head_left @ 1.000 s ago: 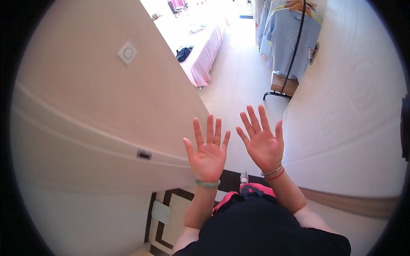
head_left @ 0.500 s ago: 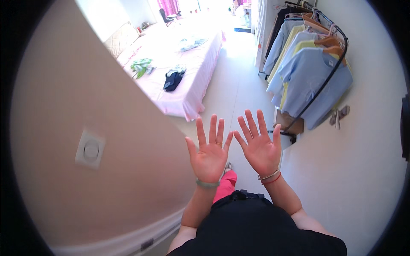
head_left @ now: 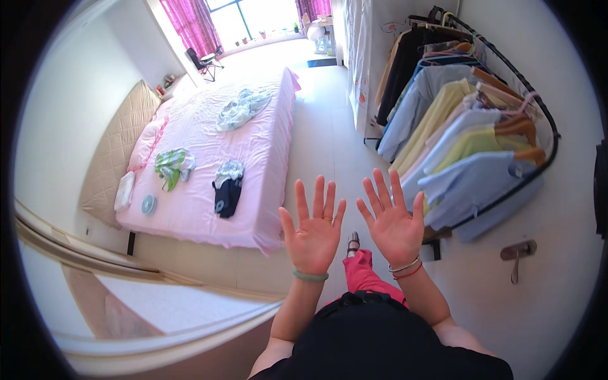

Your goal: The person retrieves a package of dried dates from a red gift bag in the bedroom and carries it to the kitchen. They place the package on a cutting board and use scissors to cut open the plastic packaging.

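Hanging to the right of the right hand (head_left: 394, 235), a light-blue garment (head_left: 468, 188) occupies the near end of a black clothes rack (head_left: 553, 124). The right hand is raised, palm toward the camera, fingers spread. The left hand (head_left: 313, 242) is raised beside it, apart from it, in the same attitude. A bed with a pink cover (head_left: 183, 221) stands beyond and to the left of the left hand; its near corner appears beside the thumb.

A green bangle (head_left: 310, 277) encircles the left wrist; a ring (head_left: 327, 218) is fitted to one left finger. A silver bangle (head_left: 405, 264) and a red cord (head_left: 408, 272) encircle the right wrist.

On the bed lie a dark garment (head_left: 228, 200), a green-and-white cloth (head_left: 170, 168), a pale cloth (head_left: 244, 109) and a round blue object (head_left: 149, 204). A quilted headboard (head_left: 117, 155) adjoins the far left side. A door handle (head_left: 519, 249) is mounted below the rack in view. Magenta curtains (head_left: 192, 26) flank the window (head_left: 237, 18).
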The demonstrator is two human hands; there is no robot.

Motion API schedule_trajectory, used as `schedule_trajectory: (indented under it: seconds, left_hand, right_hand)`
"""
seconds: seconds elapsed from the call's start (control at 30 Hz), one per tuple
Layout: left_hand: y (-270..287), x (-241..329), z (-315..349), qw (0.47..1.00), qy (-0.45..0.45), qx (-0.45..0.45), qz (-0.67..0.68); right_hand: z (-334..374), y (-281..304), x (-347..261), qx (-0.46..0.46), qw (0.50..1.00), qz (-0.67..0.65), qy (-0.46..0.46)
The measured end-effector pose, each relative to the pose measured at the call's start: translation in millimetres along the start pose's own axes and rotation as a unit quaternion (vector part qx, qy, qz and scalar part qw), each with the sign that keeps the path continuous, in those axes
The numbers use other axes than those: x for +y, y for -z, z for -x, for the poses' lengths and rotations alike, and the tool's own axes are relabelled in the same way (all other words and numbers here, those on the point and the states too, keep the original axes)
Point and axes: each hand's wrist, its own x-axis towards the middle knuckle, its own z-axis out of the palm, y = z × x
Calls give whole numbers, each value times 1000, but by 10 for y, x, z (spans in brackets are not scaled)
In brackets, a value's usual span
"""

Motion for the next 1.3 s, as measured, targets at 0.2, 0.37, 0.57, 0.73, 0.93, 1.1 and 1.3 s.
schedule_trajectory:
  seconds: [0.2, 0.37, 0.57, 0.73, 0.93, 1.1, 1.3]
  left_hand:
    - [194, 364, -1662, 999, -3, -32, -15]
    - [276, 834, -2847, 998, -65, -19, -16]
    - [689, 1361, -4112, 995, -104, -7, -3]
    - [1025, 1892, -5418, 995, -98, -1, 4]
    - [1161, 2433, -7175, 998, -51, -9, -21]
    - [1383, 2618, -8445, 1000, 10, -4, -30]
    - [1837, 2749, -9944, 1000, 19, 2, -22]
  right_hand:
    - [-1677, 220, -49, -40, 999, -11, -22]
    - [-3097, 221, 51, -35, 998, -14, -58]
    - [-4643, 532, 296, -28, 994, -10, -107]
    - [-6047, 808, 531, -29, 993, -11, -114]
    - [-7722, 867, 577, -29, 998, -11, -64]
    - [-8841, 1058, 422, -10, 1000, -12, 4]
    - [-10328, 1452, 235, -11, 1000, 6, 2]
